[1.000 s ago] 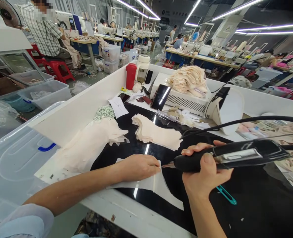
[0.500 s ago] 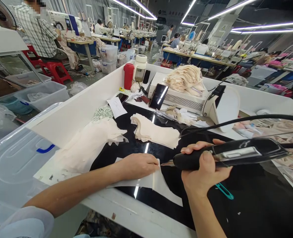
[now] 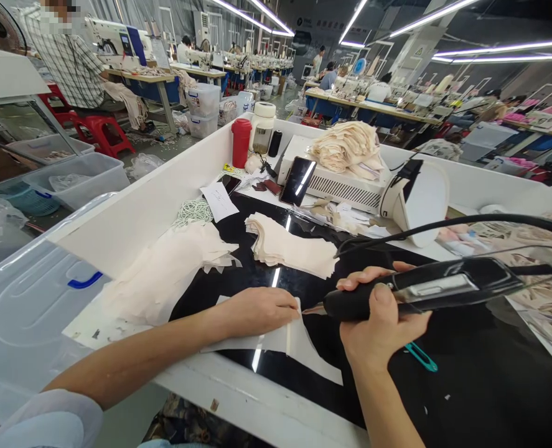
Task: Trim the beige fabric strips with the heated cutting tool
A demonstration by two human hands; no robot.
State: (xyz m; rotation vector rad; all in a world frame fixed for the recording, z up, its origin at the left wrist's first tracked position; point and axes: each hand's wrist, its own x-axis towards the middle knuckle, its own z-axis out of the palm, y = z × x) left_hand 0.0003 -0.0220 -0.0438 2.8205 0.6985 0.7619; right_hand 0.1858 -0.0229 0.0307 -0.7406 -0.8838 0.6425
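My right hand (image 3: 383, 323) is wrapped round a black corded hand tool (image 3: 444, 285) with a narrow metal tip. The tip points left and meets, or nearly meets, the edge of a pale cut fabric piece (image 3: 304, 348) on the black tabletop (image 3: 485, 373). My left hand (image 3: 261, 311) has its fingers pressed together on that piece, pinching its edge beside the tip. Just beyond my hands lies a stack of cream fabric pieces (image 3: 299, 246). A larger pile of pale pieces (image 3: 163, 267) lies to the left, near my forearm.
A teal plastic tool (image 3: 421, 357) lies right of my right wrist. The cord (image 3: 490, 219) arches across the right side. At the back stand a red flask (image 3: 241, 143), a phone (image 3: 298, 180) and a white lamp-like device (image 3: 418, 202). A white wall (image 3: 149, 205) borders the table.
The tool and my right hand have shifted slightly left, with the tip still at the fabric edge. My left hand and the fabric look unmoved.
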